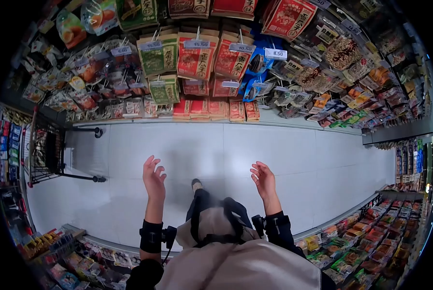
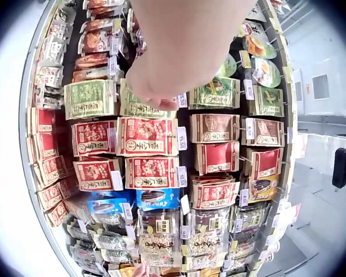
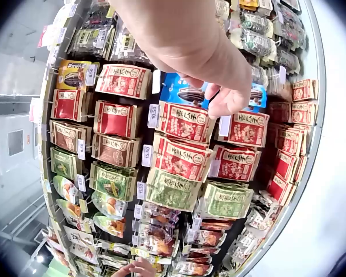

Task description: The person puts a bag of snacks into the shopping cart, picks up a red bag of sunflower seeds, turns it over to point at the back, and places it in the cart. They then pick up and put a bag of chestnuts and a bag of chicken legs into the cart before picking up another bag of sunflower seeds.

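Both hands hang in the air over the floor, away from the shelf in the head view. The left hand (image 1: pixel 154 178) has loosely bent fingers and holds nothing. My right hand (image 1: pixel 263 180), fingers also relaxed and slightly bent, is empty too. Ahead of them hang red seed packets (image 1: pixel 195 55), green packets (image 1: pixel 159 58) and blue packets (image 1: pixel 260 60) on hooks with price tags. In the left wrist view the left hand (image 2: pixel 179 52) covers part of the green packets; in the right wrist view the right hand (image 3: pixel 196 52) overlaps the blue packets.
A shopping cart (image 1: pixel 47 150) stands at the left of the aisle. Pale floor tiles (image 1: pixel 274 150) lie between the hanging display and the shelves behind the person. More snack bags (image 1: pixel 371 232) fill the lower right, and another rack (image 1: pixel 410 157) stands at the far right.
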Demonstrator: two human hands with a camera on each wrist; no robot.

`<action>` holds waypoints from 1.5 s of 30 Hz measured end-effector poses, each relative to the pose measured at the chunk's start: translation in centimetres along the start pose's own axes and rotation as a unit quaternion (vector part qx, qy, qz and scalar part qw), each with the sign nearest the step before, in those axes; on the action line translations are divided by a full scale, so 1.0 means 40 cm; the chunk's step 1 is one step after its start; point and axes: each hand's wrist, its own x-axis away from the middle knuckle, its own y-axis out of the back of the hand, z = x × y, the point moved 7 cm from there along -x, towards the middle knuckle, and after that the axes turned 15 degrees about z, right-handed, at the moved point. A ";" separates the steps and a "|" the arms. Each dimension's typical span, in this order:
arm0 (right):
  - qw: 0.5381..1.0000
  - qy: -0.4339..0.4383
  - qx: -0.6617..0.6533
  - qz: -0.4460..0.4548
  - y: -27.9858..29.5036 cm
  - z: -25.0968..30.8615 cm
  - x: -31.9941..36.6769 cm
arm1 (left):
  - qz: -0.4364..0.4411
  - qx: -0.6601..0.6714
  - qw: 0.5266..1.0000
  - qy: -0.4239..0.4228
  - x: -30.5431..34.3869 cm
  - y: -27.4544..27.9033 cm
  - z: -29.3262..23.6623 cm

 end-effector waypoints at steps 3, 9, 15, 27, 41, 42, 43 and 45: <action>1.000 0.012 -0.009 -0.015 0.009 0.021 -0.022 | 0.021 -0.010 1.000 0.012 -0.056 -0.052 -0.004; 0.999 0.008 -0.014 -0.035 0.046 0.045 -0.063 | 0.042 -0.016 0.999 0.021 -0.113 -0.150 0.007; 0.999 0.010 -0.029 -0.026 0.105 0.135 -0.134 | 0.030 -0.028 0.999 -0.005 -0.138 -0.223 0.043; 0.983 -0.138 0.112 0.032 0.182 0.086 -0.376 | -0.065 -0.022 0.997 -0.037 -0.153 -0.260 0.153; 0.935 -0.254 0.244 0.051 0.366 -0.444 -0.768 | -0.161 0.039 0.983 0.078 -0.257 0.073 0.564; 0.935 -0.255 0.241 0.050 0.370 -0.481 -0.813 | -0.165 0.034 0.982 0.082 -0.275 0.103 0.591; 0.935 -0.258 0.238 0.048 0.366 -0.517 -0.852 | -0.171 0.029 0.981 0.086 -0.292 0.132 0.619; 0.936 -0.262 0.229 0.051 0.367 -0.593 -0.935 | -0.181 0.018 0.979 0.088 -0.326 0.194 0.665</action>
